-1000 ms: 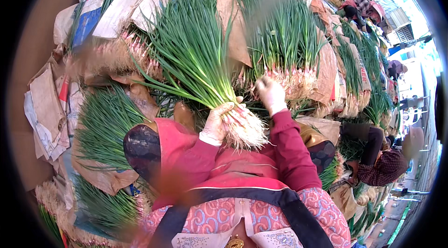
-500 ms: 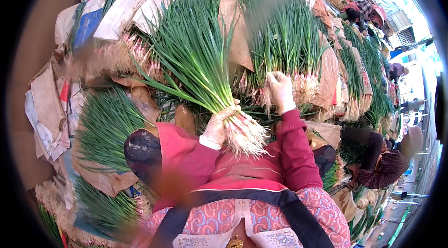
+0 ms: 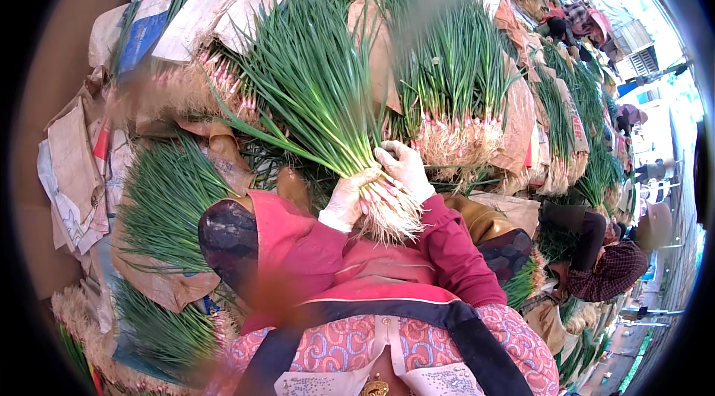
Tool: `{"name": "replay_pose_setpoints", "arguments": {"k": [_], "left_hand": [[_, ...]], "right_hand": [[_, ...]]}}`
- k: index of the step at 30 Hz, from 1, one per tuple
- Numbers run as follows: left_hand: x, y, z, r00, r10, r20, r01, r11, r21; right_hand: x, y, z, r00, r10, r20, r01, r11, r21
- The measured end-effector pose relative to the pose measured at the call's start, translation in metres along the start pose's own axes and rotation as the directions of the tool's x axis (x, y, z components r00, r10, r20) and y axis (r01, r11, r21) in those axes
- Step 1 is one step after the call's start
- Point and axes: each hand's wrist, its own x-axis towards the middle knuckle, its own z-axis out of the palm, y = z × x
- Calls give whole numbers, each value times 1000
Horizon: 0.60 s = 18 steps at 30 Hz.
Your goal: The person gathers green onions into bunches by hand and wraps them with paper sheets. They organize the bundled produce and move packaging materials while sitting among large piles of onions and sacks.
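A thick bundle of green onions [image 3: 320,106] with pinkish-white stems and pale roots fans up and to the left from my lap. In a white glove, my left hand [image 3: 346,199] grips its stem end from the left. My right hand [image 3: 406,169], also gloved, closes on the same bundle from the right, just above the roots [image 3: 391,217]. Both red sleeves come in from below. Another bunch of green onions [image 3: 454,98] lies just beyond my right hand, roots toward me.
Heaps of green onion bundles [image 3: 167,202] on brown paper and white sacks [image 3: 201,16] surround me. A person in a checked shirt [image 3: 611,269] crouches at the right among more bundles. A street with other people shows at the far right.
My right hand left the far bunch and came back left onto the bundle held by my left hand. That bundle stayed in place.
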Motion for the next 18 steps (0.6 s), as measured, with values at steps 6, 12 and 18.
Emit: {"name": "replay_pose_setpoints", "arguments": {"k": [6,12,18], "left_hand": [[0,2,-3,1000,-11,19,12,998,-56],[-8,3,1,996,50,71,-43,994,-100],[-7,3,2,989,57,133,-34,985,-171]], "right_hand": [[-1,-22,-3,945,219,244,-312,832,459],[-6,-19,0,923,164,349,-344,759,553],[3,74,-8,850,369,375,-501,787,360]]}}
